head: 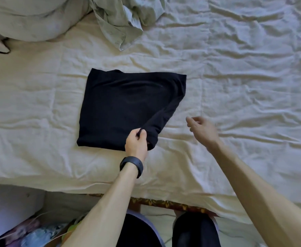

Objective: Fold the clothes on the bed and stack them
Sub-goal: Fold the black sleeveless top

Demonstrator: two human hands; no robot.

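In the head view, a black garment point(128, 107) is seen folded into a rough square at the middle of the frame, lying flat on the wrinkled cream sheet point(235, 86) of the bed. Its lower right corner is lifted slightly and drawn into a ridge that runs diagonally toward the upper right edge of the cloth.

That corner is pinched by the left hand point(136, 143), with thumb and fingers curled round a fold of the black fabric. A black wristband point(132, 165) is worn on the left wrist, just below the hand in the frame.

The right hand point(202, 128) is held to the right of the garment, apart from it, above the sheet. Its fingers are loosely bent and spread, and nothing is held in them.

At the upper centre of the frame, a crumpled pale green cloth point(117, 20) is heaped on the sheet, well apart from the black garment. A bulky pale bedding mass point(30, 20) is seen at the upper left.

Along the lower centre, a patterned strip point(173, 205) is exposed beneath the edge of the sheet.
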